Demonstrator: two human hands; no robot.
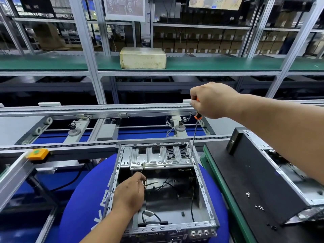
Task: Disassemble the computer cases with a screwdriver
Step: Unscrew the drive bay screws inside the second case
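Observation:
An open silver computer case [205,188] lies on a round blue cushion [82,199] in front of me. My right hand [212,100] grips the orange-and-black handle of a long screwdriver [195,135], held nearly upright. Its tip meets the right end of the metal drive bracket [157,157] at the case's far side. My left hand [130,192] reaches inside the case at its left wall, fingers curled near thin wires under the bracket. Whether those fingers pinch a wire is unclear. Black cables [163,185] run across the case floor.
A second case with a black panel [249,181] lies on the green-edged bench to the right, loose screws [259,206] on it. A conveyor frame [98,111] crosses behind the case. An orange button box [37,154] sits at left, a cardboard box [142,57] on the far shelf.

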